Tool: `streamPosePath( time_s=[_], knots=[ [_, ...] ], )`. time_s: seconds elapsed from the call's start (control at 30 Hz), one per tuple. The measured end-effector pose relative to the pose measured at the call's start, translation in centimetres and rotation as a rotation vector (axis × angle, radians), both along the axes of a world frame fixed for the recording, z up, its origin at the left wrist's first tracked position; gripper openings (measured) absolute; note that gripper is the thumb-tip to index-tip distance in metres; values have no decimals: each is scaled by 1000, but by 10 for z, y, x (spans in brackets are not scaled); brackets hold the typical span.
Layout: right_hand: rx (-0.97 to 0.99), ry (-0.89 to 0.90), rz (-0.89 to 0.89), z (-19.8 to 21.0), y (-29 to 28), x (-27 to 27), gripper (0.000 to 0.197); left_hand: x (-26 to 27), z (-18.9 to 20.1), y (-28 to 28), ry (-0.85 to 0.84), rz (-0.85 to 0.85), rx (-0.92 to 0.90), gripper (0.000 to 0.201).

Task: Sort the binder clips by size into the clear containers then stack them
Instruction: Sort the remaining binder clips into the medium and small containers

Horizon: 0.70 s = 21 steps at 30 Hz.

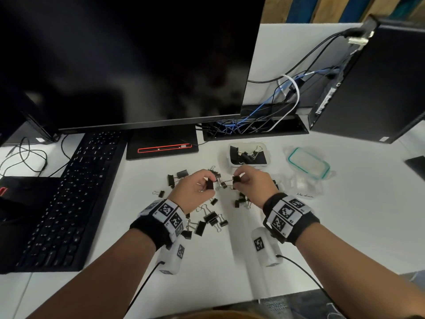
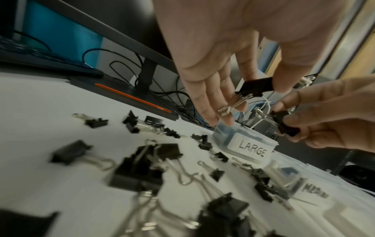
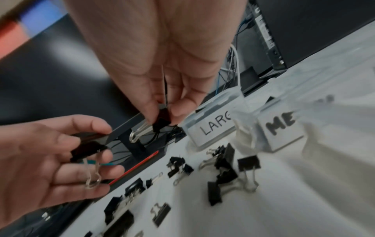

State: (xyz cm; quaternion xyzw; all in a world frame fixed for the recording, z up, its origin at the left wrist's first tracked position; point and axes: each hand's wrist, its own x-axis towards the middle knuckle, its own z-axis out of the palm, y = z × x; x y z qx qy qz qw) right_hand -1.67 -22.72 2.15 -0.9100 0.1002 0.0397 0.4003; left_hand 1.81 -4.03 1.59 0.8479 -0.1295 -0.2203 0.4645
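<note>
Both hands hover over a scatter of black binder clips (image 1: 210, 217) on the white table (image 1: 345, 226). My left hand (image 1: 207, 183) pinches one black clip (image 2: 256, 85) between thumb and fingers, its wire handles hanging over the fingers. My right hand (image 1: 239, 179) pinches a second black clip (image 3: 162, 122) by its body. The two held clips are close together, just in front of the clear container labelled LARGE (image 2: 243, 144), which holds several big clips (image 1: 249, 155). A clear container labelled MEDIUM (image 3: 281, 128) stands to its right.
A clear lid with a teal seal (image 1: 309, 162) lies at the back right. A black keyboard (image 1: 69, 199) lies to the left, and a monitor base (image 1: 161, 146) and a cable tray (image 1: 253, 127) behind. A computer tower (image 1: 368, 84) stands at the right.
</note>
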Motion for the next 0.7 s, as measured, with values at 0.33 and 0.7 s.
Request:
streamPosePath(
  time_s=[0.33,0.7],
  knots=[
    [112,1,-152,11,-90,-20,13,-11,13,-77,21,-10,-79,32],
    [-41,54,-235,5,-186,-23,5,-16,6,-137,-34,46,-115,32]
  ],
)
